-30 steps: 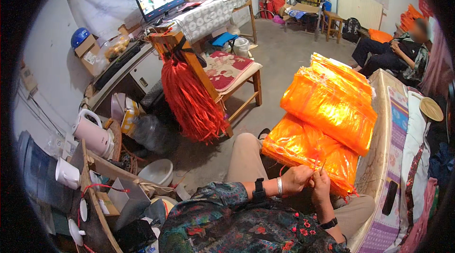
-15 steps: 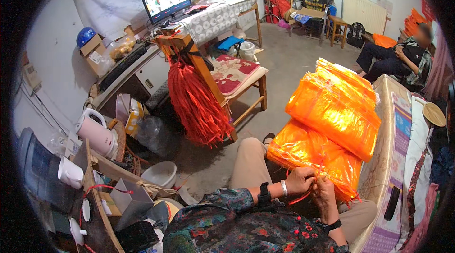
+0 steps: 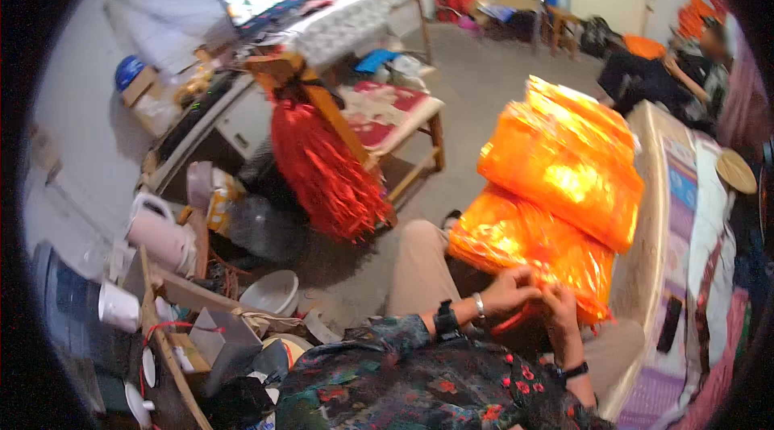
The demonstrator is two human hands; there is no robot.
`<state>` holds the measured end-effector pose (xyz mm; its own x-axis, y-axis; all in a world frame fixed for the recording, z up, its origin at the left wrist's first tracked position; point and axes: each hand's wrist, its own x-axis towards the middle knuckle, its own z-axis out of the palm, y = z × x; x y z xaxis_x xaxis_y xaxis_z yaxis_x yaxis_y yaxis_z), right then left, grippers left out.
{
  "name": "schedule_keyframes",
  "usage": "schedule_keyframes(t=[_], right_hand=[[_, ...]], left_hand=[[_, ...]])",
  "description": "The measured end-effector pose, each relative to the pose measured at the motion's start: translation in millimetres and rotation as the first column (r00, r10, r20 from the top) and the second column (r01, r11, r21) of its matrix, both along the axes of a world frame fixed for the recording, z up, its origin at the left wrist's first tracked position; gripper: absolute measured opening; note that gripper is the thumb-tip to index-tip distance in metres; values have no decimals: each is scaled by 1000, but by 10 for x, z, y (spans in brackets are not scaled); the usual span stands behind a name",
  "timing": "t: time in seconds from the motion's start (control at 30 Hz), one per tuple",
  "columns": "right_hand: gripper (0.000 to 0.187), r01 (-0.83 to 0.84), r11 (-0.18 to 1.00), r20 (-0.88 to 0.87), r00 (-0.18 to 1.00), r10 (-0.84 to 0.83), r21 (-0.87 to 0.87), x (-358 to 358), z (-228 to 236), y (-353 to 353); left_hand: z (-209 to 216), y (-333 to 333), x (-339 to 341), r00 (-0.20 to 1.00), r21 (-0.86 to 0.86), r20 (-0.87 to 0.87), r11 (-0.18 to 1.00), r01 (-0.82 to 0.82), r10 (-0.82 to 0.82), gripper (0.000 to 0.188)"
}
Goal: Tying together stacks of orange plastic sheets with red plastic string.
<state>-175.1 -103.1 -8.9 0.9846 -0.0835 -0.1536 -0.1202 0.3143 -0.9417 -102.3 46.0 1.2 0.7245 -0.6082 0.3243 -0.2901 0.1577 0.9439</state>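
A stack of shiny orange plastic bags point(image 3: 564, 164) lies folded over my lap. At its near edge, my left hand point(image 3: 509, 293) is closed in a pinch, wearing a bracelet on its wrist. Close beside it, my right hand point(image 3: 559, 307) is closed too, the fingertips of both hands nearly meeting. A red strip point(image 3: 509, 323) shows just below my left hand and runs up into the fingers. Exactly how the strip sits against the bags' edge is hidden by my fingers and blurred.
A bundle of red strips point(image 3: 318, 164) hangs from a wooden chair point(image 3: 407, 136) ahead left. To the right is a bed point(image 3: 637, 188) with a black phone point(image 3: 670, 324). A white basin point(image 3: 272, 293) stands at lower left. Another person point(image 3: 677, 75) sits at far right.
The view has shifted a little, so the whole scene sits slightly higher and blurrier. My hands stay together at the bags' near edge, with the fingers slightly rearranged.
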Motion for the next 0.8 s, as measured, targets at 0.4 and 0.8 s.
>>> schedule_keyframes(t=[0.4, 0.8], right_hand=[[10, 35, 995, 160, 987, -19, -96, 83, 34, 229], [11, 244, 957, 99, 960, -261, 154, -30, 184, 183]], left_hand=[[318, 135, -7, 975, 413, 214, 910, -35, -60, 9], [314, 183, -20, 882, 136, -472, 987, 81, -7, 19]])
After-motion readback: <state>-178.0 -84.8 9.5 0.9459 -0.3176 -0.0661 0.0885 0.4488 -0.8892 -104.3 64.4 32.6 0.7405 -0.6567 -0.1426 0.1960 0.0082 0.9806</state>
